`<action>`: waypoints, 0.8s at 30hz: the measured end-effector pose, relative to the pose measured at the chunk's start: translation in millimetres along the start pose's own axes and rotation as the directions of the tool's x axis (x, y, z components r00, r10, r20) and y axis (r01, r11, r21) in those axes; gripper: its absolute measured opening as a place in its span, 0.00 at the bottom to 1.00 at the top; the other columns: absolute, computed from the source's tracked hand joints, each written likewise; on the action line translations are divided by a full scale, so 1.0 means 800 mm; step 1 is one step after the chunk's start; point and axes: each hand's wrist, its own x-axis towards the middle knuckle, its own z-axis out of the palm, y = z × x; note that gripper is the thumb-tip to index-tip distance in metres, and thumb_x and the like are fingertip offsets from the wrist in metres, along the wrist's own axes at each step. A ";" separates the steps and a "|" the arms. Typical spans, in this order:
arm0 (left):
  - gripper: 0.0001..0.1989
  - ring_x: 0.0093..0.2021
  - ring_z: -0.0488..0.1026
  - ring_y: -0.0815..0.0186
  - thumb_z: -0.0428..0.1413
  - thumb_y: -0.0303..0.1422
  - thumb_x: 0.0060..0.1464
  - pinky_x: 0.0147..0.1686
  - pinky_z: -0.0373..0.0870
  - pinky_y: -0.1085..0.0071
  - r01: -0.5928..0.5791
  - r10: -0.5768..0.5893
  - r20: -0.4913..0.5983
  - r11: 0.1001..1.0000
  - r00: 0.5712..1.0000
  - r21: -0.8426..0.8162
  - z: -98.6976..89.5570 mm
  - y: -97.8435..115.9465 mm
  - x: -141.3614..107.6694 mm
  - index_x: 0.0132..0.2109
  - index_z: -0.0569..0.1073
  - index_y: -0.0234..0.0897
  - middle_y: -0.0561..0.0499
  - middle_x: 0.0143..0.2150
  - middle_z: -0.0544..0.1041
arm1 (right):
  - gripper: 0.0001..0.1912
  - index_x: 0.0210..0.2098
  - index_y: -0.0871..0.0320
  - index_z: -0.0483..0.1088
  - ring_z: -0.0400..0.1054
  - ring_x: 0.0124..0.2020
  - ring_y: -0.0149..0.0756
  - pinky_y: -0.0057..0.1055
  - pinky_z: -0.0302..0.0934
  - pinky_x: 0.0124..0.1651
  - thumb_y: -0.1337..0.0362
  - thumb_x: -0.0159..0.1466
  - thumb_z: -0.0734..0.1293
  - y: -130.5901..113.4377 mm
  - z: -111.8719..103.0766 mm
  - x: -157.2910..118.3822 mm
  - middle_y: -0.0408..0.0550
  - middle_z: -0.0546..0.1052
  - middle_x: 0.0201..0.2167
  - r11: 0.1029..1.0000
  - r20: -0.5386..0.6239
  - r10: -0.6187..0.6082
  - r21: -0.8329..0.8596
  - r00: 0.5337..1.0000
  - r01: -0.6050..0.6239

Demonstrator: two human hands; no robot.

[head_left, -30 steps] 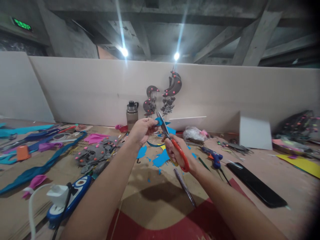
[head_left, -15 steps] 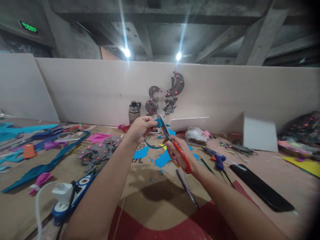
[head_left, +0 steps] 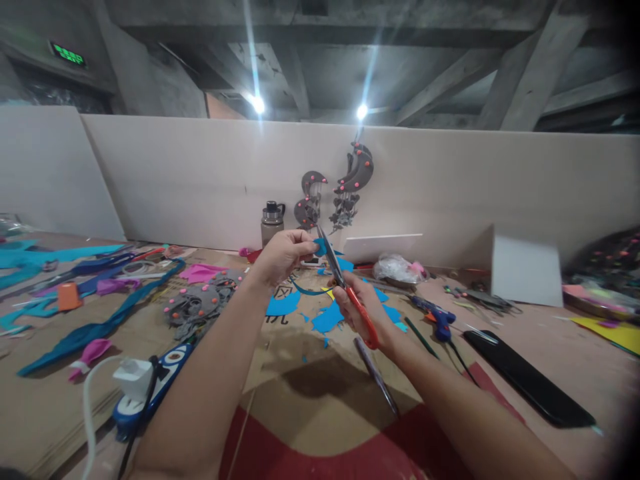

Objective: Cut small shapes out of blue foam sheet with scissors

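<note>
Between the thumb and fingers of my left hand (head_left: pixel 286 256) is a small blue piece (head_left: pixel 320 247), held up above the table. My right hand (head_left: pixel 361 308) is closed around the red handles of the scissors (head_left: pixel 332 257). The blades point up and away, right beside the blue piece. Below both hands, blue scraps (head_left: pixel 327 316) lie scattered on brown cardboard (head_left: pixel 280 353).
At the left are a power strip (head_left: pixel 173 363), blue strips and a grey decorated bundle (head_left: pixel 193 303). To the right lie a glue gun (head_left: pixel 440 320) and a black phone (head_left: pixel 530 377). A bottle (head_left: pixel 272 223) stands near the white panel (head_left: pixel 200 180).
The view has shifted slightly, so the surroundings appear a little further right. The scissor blades look closer together beside the blue piece.
</note>
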 end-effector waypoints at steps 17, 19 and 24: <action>0.08 0.22 0.63 0.75 0.64 0.27 0.36 0.22 0.54 0.75 0.124 -0.127 0.019 0.985 0.992 0.123 -0.031 0.011 0.000 0.22 0.71 0.32 0.52 0.22 0.70 | 0.17 0.30 0.57 0.62 0.54 0.26 0.29 0.27 0.51 0.29 0.50 0.65 0.63 -0.003 -0.004 0.005 0.40 0.62 0.26 0.958 0.079 -0.078 -0.271 0.994 0.097; 0.07 0.23 0.65 0.74 0.64 0.26 0.36 0.24 0.57 0.75 0.131 -0.136 0.025 0.981 0.990 0.140 -0.035 0.010 -0.001 0.23 0.72 0.32 0.52 0.23 0.70 | 0.17 0.29 0.57 0.61 0.54 0.25 0.29 0.27 0.50 0.27 0.50 0.65 0.62 -0.003 -0.004 0.005 0.40 0.61 0.24 0.960 0.099 -0.067 -0.266 0.993 0.091; 0.07 0.23 0.64 0.74 0.64 0.26 0.37 0.25 0.57 0.74 0.128 -0.138 0.048 0.976 0.989 0.177 -0.042 0.006 -0.001 0.22 0.72 0.32 0.52 0.23 0.70 | 0.19 0.26 0.56 0.58 0.52 0.22 0.27 0.25 0.47 0.23 0.50 0.64 0.65 -0.003 -0.005 0.005 0.39 0.59 0.21 0.972 0.116 -0.014 -0.230 0.993 0.040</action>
